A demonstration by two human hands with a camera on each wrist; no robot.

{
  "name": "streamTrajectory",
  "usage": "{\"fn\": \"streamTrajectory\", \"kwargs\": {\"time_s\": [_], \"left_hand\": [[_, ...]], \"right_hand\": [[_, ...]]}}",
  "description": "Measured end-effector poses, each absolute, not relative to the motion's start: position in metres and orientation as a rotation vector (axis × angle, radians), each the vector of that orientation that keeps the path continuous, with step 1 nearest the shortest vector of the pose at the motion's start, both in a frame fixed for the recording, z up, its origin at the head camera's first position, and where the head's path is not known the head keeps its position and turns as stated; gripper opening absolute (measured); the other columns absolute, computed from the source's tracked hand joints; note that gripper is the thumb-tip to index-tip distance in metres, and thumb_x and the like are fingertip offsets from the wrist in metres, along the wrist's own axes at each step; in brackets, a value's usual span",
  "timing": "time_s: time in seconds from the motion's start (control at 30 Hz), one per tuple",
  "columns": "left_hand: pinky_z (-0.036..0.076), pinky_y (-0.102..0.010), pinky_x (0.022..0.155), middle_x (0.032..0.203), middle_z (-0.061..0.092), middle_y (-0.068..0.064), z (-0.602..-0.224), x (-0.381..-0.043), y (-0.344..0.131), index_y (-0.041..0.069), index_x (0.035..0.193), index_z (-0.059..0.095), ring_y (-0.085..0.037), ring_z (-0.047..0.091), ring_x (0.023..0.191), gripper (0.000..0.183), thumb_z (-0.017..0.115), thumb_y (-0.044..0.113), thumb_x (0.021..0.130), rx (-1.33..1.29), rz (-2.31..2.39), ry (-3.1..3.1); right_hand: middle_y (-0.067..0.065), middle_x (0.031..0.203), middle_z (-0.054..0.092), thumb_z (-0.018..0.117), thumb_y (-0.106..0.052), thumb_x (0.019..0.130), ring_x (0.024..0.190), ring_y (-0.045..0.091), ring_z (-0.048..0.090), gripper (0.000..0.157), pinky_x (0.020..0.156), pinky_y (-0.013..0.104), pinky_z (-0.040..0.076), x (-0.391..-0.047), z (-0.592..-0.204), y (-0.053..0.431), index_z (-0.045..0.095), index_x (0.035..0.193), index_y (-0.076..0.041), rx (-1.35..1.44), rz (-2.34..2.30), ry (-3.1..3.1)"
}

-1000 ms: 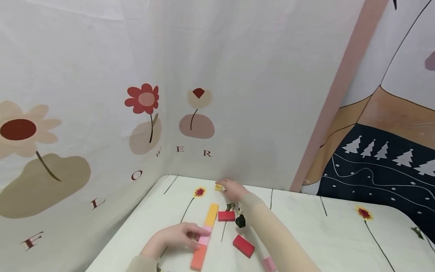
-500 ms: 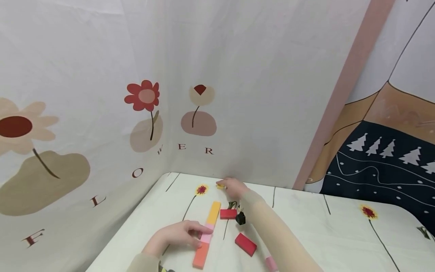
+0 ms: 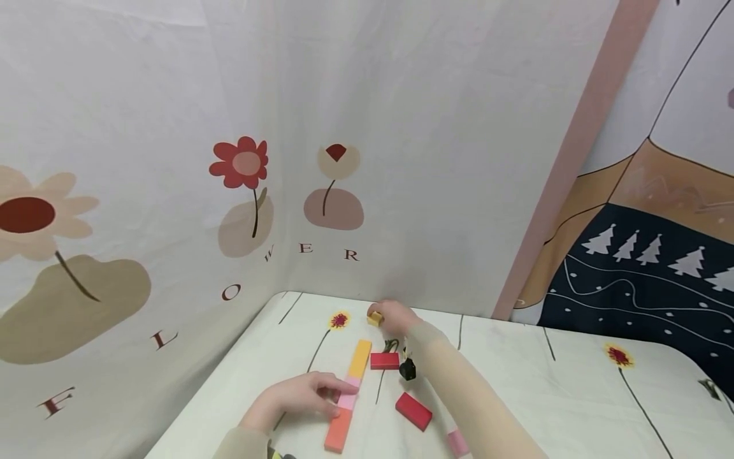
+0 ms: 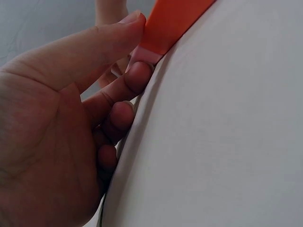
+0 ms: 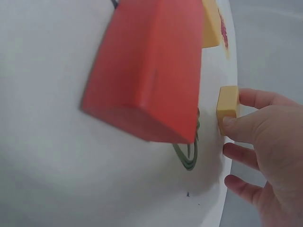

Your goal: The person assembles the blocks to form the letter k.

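Observation:
My left hand (image 3: 306, 396) lies at a row of flat blocks, its fingers loosely bent. The index finger reaches over the pink block (image 3: 348, 401); the thumb rests by the orange block (image 3: 338, 431). The left wrist view shows the thumb tip touching the orange block (image 4: 165, 26). A yellow block (image 3: 359, 358) forms the row's far end. Near the table's back edge, my right hand (image 3: 395, 317) pinches a small yellow block (image 3: 375, 319). The right wrist view shows this yellow block (image 5: 228, 101) between thumb and index finger, tilted, with the other fingers apart from it.
One red block (image 3: 385, 361) stands right of the row, and another red block (image 3: 413, 411) lies nearer. A pink block (image 3: 457, 442) is partly hidden by the right forearm. A white curtain wall (image 3: 436, 191) rises behind the flower-printed table (image 3: 516, 376).
The small yellow block has turned in my right fingers and shows more of itself, slightly to the right. My left hand keeps its place at the row.

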State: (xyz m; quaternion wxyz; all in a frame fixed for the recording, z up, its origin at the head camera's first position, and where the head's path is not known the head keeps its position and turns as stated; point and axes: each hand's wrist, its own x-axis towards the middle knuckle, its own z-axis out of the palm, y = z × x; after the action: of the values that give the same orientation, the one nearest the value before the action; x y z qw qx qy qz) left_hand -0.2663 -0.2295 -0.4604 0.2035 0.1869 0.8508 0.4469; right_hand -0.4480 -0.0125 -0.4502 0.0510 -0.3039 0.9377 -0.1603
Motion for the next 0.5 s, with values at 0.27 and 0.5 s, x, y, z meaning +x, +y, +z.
{"fn": "streamTrajectory", "kwargs": {"time_s": [0.27, 0.5], "left_hand": [[0.039, -0.036, 0.082, 0.098, 0.06, 0.004, -0.4601, -0.2673, -0.2274, 0.031, 0.116, 0.071, -0.018, 0.049, 0.094, 0.038, 0.077, 0.018, 0.081, 0.516, 1.221, 2.386], [0.038, -0.036, 0.082, 0.099, 0.06, 0.004, -0.4595, -0.2659, -0.2297, 0.029, 0.117, 0.071, -0.019, 0.048, 0.094, 0.039, 0.077, 0.016, 0.081, 0.526, 1.223, 2.386]], "right_hand": [[-0.006, 0.121, 0.062, 0.059, 0.002, 0.091, 0.114, 0.017, 0.054, 0.043, 0.099, 0.04, 0.042, -0.4509, -0.4487, -0.0087, 0.066, 0.12, -0.029, -0.952, -0.443, 2.825], [-0.006, 0.118, 0.063, 0.061, 0.0, 0.091, 0.111, 0.017, 0.056, 0.04, 0.097, 0.038, 0.043, -0.4452, -0.4442, -0.0083, 0.066, 0.119, -0.028, -1.009, -0.426, 2.802]]}}
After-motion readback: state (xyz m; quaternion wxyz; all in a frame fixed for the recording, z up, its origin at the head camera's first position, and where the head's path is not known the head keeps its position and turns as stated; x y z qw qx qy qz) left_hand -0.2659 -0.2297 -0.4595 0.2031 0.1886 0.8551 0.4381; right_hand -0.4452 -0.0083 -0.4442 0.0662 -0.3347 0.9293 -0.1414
